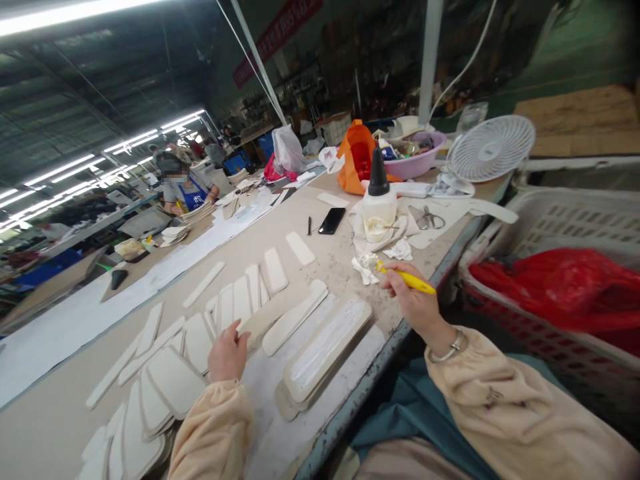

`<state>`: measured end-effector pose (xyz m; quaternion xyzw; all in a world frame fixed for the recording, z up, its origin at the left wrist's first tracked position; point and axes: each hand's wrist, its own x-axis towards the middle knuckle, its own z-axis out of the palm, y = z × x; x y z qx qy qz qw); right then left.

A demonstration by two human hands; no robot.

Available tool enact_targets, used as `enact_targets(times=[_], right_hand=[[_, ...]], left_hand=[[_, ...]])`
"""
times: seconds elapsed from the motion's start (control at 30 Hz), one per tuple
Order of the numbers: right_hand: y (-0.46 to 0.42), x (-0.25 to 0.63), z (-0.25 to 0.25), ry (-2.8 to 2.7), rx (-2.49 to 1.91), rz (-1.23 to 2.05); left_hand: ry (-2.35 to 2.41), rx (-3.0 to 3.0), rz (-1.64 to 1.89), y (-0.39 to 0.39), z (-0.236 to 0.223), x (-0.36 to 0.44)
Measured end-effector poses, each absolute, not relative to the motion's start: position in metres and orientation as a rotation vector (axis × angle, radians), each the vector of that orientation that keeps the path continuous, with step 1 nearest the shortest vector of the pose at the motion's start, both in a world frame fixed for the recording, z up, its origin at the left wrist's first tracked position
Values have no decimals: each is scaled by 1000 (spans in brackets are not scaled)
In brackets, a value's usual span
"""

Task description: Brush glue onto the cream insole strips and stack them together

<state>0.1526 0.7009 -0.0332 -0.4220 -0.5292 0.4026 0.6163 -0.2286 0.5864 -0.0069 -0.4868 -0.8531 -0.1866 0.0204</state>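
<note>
a: right hand?
b: above the near edge of the bench. fingers clamped on a yellow brush, handle slanting back toward the wrist, bristle end at a crumpled white wad.
a: and the left hand?
b: palm down beside the fanned pale panels. fingers slightly apart, no grip seen; whether the tips touch a panel, cannot tell.
a: what lies between the two hands?
b: a stack of long, round-cornered panels, near the bench edge. top one has a glossy white streaky surface. just left of it, a couple of narrower pale pieces, overlapping.
a: beyond the brush?
b: squat bottle, upright, black cone nozzle, standing on wrinkled whitish material. black phone lying flat to its left, scissors to its right. farther back, an orange bag, a pink-purple basin full of odds and ends, a white fan.
a: off the bench?
b: on the right, a pale plastic crate with red plastic inside.
a: others about?
b: one co-worker across the way, blue apron, hands at a pile of pale pieces.
</note>
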Motion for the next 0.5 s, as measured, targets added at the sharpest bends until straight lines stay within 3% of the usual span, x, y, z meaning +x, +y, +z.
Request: enact_targets(times=[0.13, 0.27, 0.37, 0.5], right_hand=[[699, 148, -33, -1200, -900, 937], [694, 140, -35, -1283, -875, 972], [689, 135, -38, -1274, -780, 1135], [686, 129, -45, -1189, -718, 1299]], left_hand=[[-2616, -1556, -819, 564, 13, -218], [-2685, -1637, -1306, 546, 27, -185], [-2731, -1809, -1671, 541, 29, -153], [-2893, -1848, -1865, 542, 19, -121]])
